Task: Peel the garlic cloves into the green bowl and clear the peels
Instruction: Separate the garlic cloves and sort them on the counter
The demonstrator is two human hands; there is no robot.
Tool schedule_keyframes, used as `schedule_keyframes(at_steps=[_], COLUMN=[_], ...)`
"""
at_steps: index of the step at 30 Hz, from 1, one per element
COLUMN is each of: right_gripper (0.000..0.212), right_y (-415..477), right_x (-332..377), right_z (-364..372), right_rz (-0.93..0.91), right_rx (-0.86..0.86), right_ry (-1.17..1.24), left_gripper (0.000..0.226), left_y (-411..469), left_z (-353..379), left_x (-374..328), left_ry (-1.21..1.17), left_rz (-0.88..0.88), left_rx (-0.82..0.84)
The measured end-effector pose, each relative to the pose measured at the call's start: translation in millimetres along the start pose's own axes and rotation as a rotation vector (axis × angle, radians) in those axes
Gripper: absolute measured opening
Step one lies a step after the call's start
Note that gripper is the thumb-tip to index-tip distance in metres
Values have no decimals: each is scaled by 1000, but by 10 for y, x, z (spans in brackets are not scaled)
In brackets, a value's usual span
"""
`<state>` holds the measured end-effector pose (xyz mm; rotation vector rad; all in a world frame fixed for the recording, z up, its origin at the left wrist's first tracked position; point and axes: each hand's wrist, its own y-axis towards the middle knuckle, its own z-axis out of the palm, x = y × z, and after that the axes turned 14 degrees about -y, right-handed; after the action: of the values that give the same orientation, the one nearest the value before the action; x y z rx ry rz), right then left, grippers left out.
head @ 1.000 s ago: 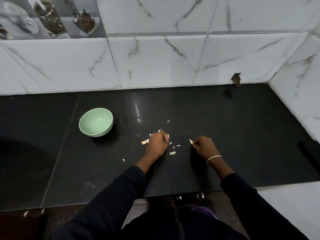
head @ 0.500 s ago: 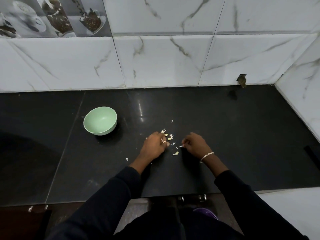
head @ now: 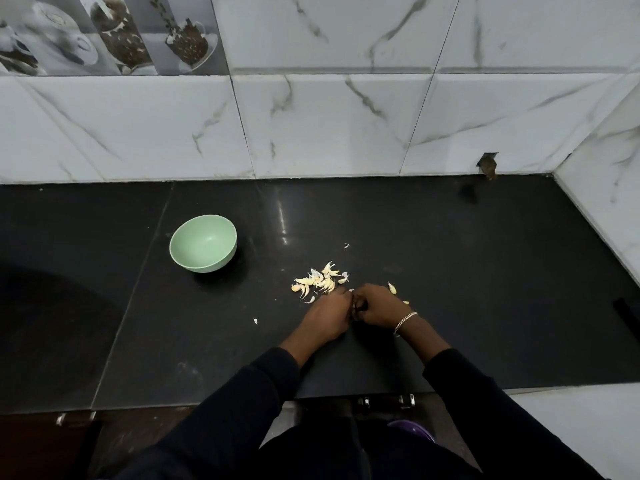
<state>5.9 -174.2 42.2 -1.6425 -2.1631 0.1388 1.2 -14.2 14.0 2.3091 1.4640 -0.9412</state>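
Setting: a glossy black counter runs along a wall of white marble-veined tiles, with a second tiled wall closing in on the right.
Decor: one printed tile strip at top left shows cups and coffee beans; any lettering on it is too small to read.
Wall flaw: one chipped notch sits low in the tiles, at the counter line.
Bowl: one green bowl stands upright on the counter, well left of the action.
Garlic: one loose heap of cloves and peels lies just beyond the left hand; its pieces overlap too much to count.
Strays: one single clove just beyond the right hand, plus two tiny peel scraps, one behind the heap and one to the left.
Left hand: knuckles up, fingers curled in toward the right hand.
Right hand: curled the same way, touching the left.
Grip: the fingertips of both hands meet over something small, and what it is cannot be told.
Wrist: one silver bracelet, on the right.
Sleeves: two, dark.
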Motion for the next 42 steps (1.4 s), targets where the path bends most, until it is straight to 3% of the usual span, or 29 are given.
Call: schedule_keyframes(at_steps=[5, 11, 15, 19, 23, 27, 33, 35, 38, 42], right_gripper=[9, 8, 17, 9, 13, 15, 19, 20, 24, 28], right_y=[7, -10, -104, -168, -218, -256, -236, -219, -187, -165], right_x=[-33, 20, -89, -210, -134, -124, -374, -515, -691, -746], right_z=[148, 209, 116, -41, -92, -77, -135, -167, -170, -205], right_rz=[24, -26, 115, 146, 103, 164, 390, 443, 501, 552], right_rx=[-51, -24, -146, -74, -51, -55, -245, -313, -377, -430], right_ry=[67, -19, 163, 343, 297, 341, 521, 547, 591, 640], left_gripper=[16, 13, 6, 16, 4, 17, 10, 21, 68, 97], left_y=[9, 6, 1, -34, -44, -71, -45, -59, -77, -146], left_z=[-58, -101, -118, -119, -78, -92, -113, -109, -8, 192], left_x=[41, 92, 145, 104, 17, 15, 106, 76, 5, 45], left_ry=[-110, -236, -300, -289, -311, -329, -132, -54, 126, 284], left_rz=[-31, -31, 2, 78, 97, 62, 93, 195, 342, 331], left_rx=[49, 26, 30, 50, 35, 29, -56, -95, 30, 154])
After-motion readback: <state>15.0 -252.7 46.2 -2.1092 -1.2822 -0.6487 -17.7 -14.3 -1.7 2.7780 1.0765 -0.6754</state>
